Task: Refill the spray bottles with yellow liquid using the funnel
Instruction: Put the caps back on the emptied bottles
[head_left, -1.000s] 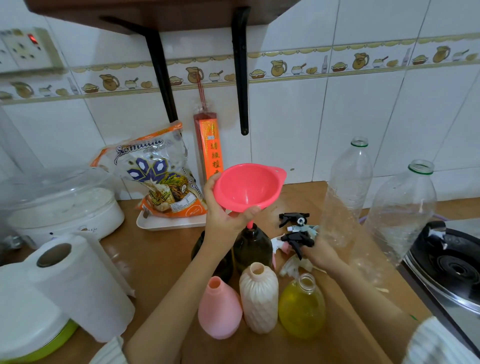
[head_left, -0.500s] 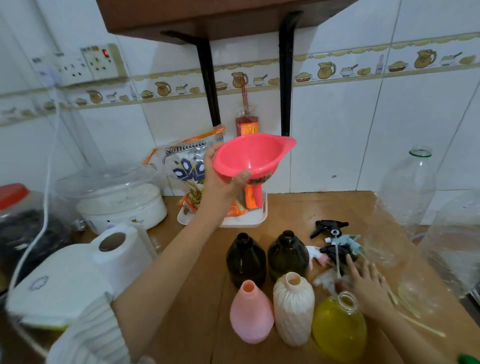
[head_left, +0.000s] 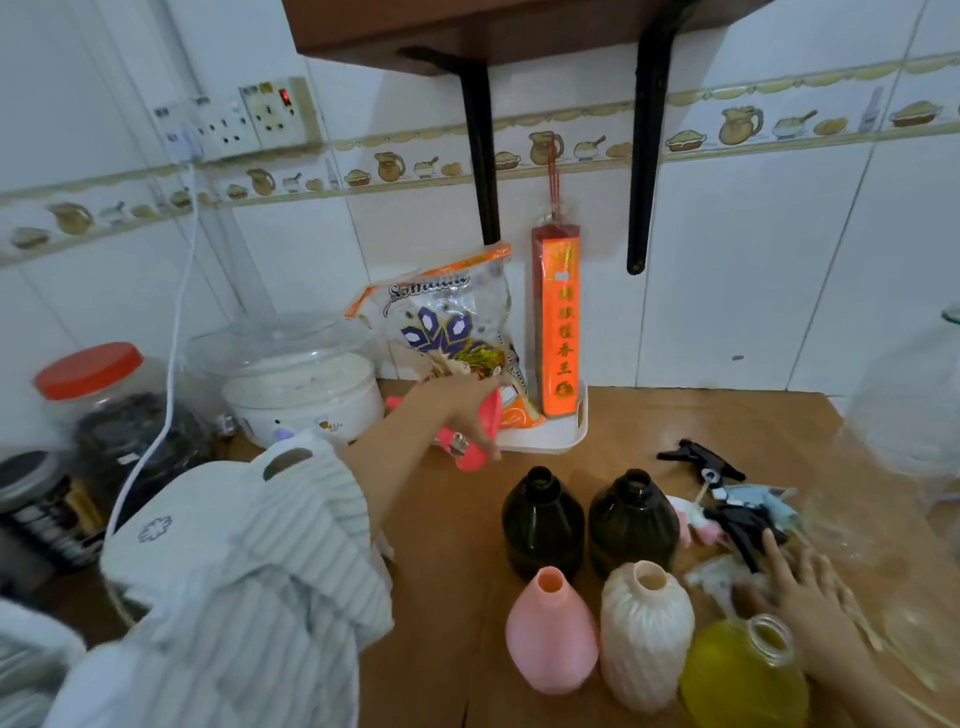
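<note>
Now left hand (head_left: 457, 410) grips pink funnel (head_left: 480, 436) low over counter; right hand (head_left: 802, 587) flat, fingers spread, on spray heads (head_left: 727, 499).

The left hand (head_left: 457, 410) holds the pink funnel (head_left: 475, 434) low beside the white tray (head_left: 550, 441), right hand (head_left: 808, 597) flat on the counter (head_left: 457, 545).

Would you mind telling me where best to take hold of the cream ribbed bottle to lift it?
Probably grip the cream ribbed bottle around its narrow shoulder just under the open neck, coming from above. It stands upright, and the pink bottle and the yellow-filled bottle crowd both sides, so a side approach low on its body looks cramped.
</note>
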